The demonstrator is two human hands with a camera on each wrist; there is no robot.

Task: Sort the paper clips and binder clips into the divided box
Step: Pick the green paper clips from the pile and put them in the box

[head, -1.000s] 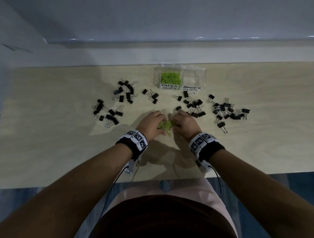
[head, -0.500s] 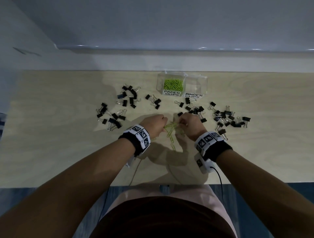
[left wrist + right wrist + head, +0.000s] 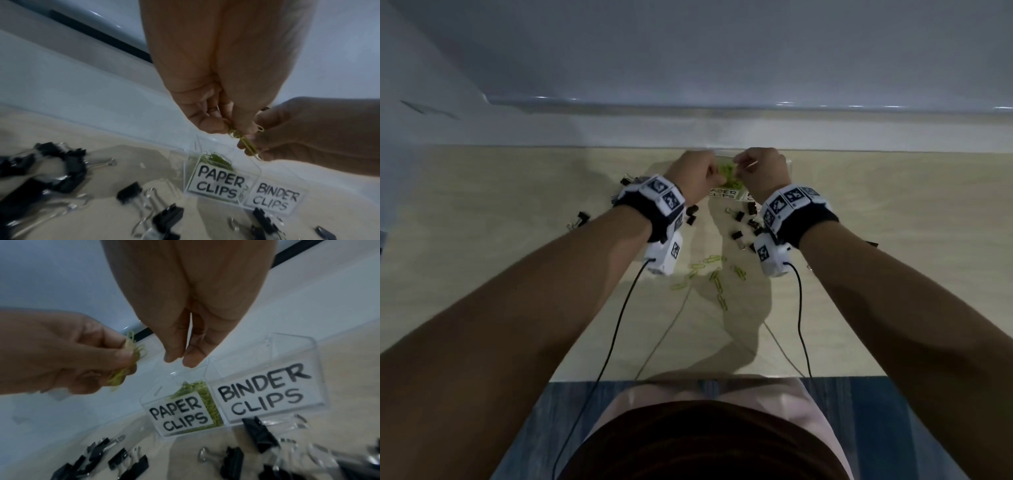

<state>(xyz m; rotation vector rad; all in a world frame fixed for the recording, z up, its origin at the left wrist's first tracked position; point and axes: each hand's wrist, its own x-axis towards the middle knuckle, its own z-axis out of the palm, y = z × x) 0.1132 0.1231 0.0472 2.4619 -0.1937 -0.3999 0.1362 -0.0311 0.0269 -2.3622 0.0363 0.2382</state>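
Nearest, loose paper clips [image 3: 714, 274] lie on the surface [image 3: 482, 222], then binder clips [image 3: 739, 226], all before the divided box [image 3: 287, 386]. Over its paper-clip compartment, left hand [image 3: 693, 176] grasps green clips; right hand [image 3: 763, 173] pinches another. Binder compartment looks unfilled.

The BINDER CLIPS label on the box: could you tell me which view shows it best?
The right wrist view: the BINDER CLIPS label is large, sharp and whole. The left wrist view shows it smaller and slanted; in the head view the right hand hides nearly all of it.
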